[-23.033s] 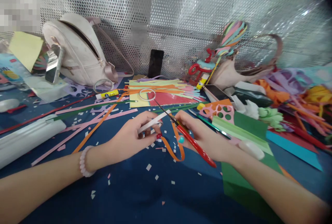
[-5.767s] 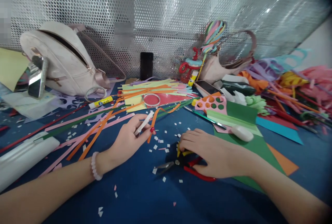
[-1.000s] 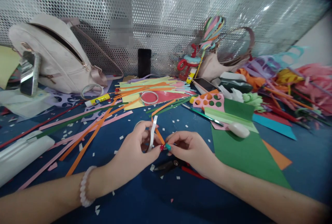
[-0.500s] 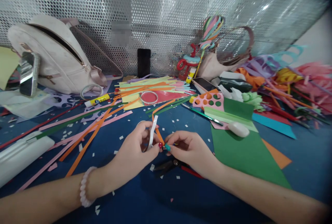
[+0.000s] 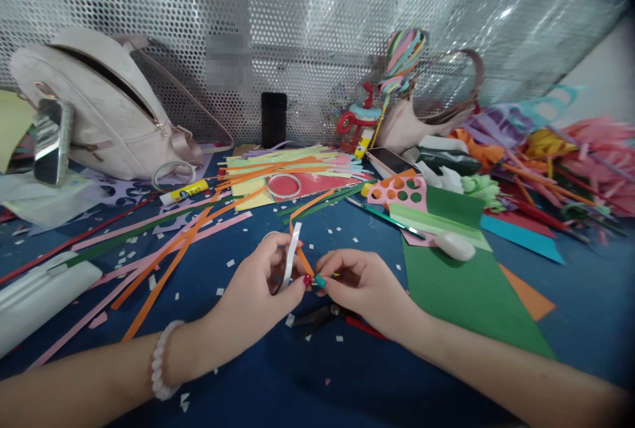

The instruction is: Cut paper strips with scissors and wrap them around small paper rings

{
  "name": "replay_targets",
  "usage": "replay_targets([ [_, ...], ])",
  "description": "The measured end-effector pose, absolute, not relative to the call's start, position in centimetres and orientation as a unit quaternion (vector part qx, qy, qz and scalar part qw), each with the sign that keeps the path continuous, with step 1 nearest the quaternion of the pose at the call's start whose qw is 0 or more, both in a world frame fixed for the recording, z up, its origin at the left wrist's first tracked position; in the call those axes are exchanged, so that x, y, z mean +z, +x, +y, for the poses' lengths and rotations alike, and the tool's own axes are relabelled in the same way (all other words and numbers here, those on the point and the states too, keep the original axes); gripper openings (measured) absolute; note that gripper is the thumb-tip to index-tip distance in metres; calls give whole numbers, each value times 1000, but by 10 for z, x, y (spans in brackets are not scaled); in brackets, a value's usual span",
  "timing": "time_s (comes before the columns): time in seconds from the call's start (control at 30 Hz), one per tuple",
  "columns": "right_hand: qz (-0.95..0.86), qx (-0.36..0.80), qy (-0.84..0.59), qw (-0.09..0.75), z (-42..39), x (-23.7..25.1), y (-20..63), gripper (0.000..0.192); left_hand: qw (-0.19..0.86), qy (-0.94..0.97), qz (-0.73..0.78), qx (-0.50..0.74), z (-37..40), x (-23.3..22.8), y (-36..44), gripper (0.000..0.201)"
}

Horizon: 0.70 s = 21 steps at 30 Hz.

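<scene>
Just above the desk, the left hand pinches an upright white strip while the right hand, fingertip to fingertip, pinches the orange strip beside it.

Both forearms are bare, with no sleeves in sight. The left hand belongs to an arm that wears a bracelet of small, round, pale pink beads snug around the wrist. One nail on that hand is painted glossy dark red. The right hand has no ring or band showing, and one of its nails is painted teal.
</scene>
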State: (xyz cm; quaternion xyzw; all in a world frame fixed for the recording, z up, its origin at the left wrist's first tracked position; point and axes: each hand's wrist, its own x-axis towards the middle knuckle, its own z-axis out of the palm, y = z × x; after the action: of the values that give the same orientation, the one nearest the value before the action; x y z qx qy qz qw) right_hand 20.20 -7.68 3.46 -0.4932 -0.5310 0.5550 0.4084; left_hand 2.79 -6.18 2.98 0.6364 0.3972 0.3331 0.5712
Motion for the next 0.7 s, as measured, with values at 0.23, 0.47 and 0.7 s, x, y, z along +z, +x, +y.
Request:
replay_targets([
  [0.23,-539,549,-494,404,-77,34,203,7,557,648,397,334,-65,32,29,30],
  [0.47,-533,547,-499,409,-78,33,202,9,551,643,413,333,-65,34,29,29],
  [0.7,-525,549,-501,414,-78,32,203,8,560,624,421,346,-60,36,30,34],
])
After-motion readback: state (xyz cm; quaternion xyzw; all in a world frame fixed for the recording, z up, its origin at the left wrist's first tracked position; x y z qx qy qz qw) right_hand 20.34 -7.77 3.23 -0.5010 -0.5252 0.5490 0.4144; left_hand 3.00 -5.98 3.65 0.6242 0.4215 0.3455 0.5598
